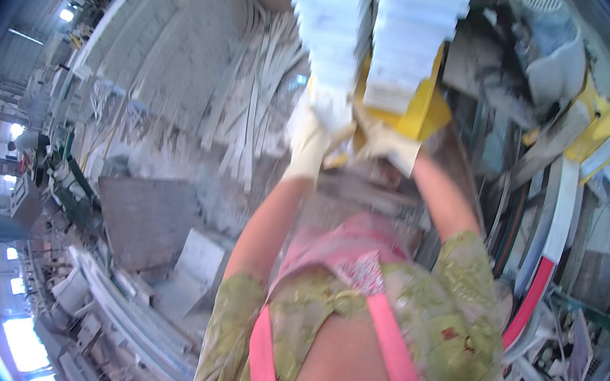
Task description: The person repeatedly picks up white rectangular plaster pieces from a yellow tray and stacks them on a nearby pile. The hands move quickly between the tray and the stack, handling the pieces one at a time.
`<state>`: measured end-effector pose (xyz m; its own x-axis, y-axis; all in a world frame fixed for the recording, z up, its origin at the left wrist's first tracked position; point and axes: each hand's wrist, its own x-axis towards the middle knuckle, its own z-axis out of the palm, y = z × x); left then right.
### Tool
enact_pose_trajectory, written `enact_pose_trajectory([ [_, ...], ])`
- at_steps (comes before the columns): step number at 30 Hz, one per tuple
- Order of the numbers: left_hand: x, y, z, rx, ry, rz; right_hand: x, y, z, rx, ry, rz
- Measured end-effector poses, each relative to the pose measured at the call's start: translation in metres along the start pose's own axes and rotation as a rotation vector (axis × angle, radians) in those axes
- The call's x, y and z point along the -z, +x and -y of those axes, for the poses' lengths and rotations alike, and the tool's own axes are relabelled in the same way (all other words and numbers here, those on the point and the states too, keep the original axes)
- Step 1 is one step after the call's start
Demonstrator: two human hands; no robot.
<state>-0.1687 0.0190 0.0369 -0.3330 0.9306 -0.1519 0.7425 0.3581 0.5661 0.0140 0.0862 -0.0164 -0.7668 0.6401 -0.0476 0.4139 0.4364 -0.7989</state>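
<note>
Two tall stacks of white flat pieces, the left stack (334, 24) and the right stack (411, 41), rise to the top of the head view. A yellow flat piece (425, 110) shows behind the right stack. My left hand (312, 137), in a pale glove, grips the bottom of the left stack. My right hand (387, 146), gloved too, holds the base of the right stack by the yellow piece. Both bare forearms reach up from my green and pink clothing. The picture is blurred.
A heap of long white strips (256, 94) lies on the floor to the left. Grey slabs (143, 221) sit lower left. A white bucket (557, 61), a yellow object (599, 119) and curved white and red strips (547, 248) crowd the right.
</note>
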Motion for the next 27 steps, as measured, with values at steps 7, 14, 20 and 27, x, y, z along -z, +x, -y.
enact_pose_trajectory([
  [7,0.006,0.000,-0.005,0.057,-0.147,0.059,0.011,0.006,0.008,0.013,0.064,0.031],
  [14,0.013,-0.007,-0.019,0.135,-0.103,0.045,-0.002,0.012,-0.014,0.055,-0.021,-0.075],
  [20,0.020,-0.011,-0.048,0.288,-0.015,0.094,-0.007,0.003,-0.015,0.131,0.216,-0.047],
  [27,0.015,-0.014,-0.041,0.259,0.009,0.052,-0.040,0.001,-0.005,0.124,0.105,-0.241],
])
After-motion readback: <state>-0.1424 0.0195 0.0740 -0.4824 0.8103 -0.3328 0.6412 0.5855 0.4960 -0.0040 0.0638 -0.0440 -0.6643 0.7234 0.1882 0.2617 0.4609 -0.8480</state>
